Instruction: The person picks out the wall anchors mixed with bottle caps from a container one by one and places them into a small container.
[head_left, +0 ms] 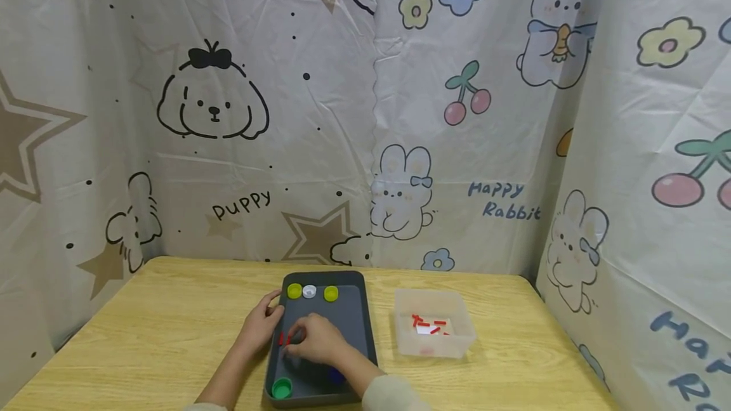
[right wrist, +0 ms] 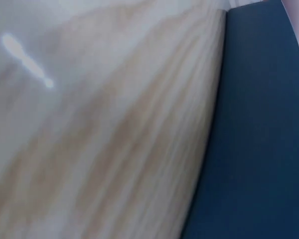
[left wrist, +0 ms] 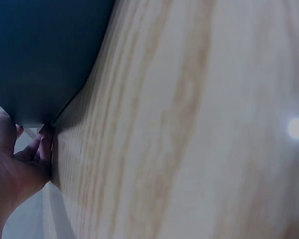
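A dark grey tray (head_left: 371,341) lies lengthwise on the table. My left hand (head_left: 261,322) holds its left edge, and the left wrist view shows the fingers (left wrist: 46,144) against the tray's outer wall. Over the tray's left part, my right hand (head_left: 317,339) pinches a small red stick (head_left: 288,339), partly covered by the fingers. Another red stick (head_left: 280,339) is just left of it. Along the tray's far end are two yellow caps (head_left: 294,291) and a white cap (head_left: 309,292). A green cap (head_left: 282,389) sits in the near left corner; a dark blue cap (head_left: 337,375) is partly hidden under the right forearm.
Right of the tray stands a translucent plastic box (head_left: 457,344) with several red sticks (head_left: 440,323) inside. The wooden table (head_left: 171,309) ends at a printed curtain (head_left: 320,163) at the back and sides. The right wrist view shows mostly tabletop and the tray's outer wall.
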Tool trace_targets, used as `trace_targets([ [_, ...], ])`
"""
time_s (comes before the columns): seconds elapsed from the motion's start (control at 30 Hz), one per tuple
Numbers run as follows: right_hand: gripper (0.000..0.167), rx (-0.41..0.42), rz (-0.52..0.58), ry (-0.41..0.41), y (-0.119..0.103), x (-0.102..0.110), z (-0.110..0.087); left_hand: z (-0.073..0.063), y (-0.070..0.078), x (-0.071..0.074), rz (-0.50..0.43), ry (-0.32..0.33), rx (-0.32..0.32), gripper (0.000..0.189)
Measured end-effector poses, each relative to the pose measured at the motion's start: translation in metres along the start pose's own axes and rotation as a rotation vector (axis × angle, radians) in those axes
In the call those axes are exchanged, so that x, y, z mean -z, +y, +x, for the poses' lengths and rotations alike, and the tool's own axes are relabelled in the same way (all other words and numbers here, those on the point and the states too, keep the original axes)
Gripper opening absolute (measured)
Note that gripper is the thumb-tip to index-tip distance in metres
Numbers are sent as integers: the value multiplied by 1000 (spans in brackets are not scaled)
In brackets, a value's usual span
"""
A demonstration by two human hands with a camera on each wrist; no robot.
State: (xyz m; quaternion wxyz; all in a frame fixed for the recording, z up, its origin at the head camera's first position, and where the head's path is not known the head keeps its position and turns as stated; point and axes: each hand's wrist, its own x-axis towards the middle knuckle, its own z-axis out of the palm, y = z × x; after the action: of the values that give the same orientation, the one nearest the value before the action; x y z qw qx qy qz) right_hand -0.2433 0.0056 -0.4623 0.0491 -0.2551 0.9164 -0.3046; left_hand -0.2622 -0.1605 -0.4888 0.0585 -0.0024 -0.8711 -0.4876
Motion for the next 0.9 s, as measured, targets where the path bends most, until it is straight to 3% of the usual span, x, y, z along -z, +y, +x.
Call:
trace_targets([
  [0.9,19,22,-60,70,8,49,-13,0,0,-1,6,-13,13,47],
])
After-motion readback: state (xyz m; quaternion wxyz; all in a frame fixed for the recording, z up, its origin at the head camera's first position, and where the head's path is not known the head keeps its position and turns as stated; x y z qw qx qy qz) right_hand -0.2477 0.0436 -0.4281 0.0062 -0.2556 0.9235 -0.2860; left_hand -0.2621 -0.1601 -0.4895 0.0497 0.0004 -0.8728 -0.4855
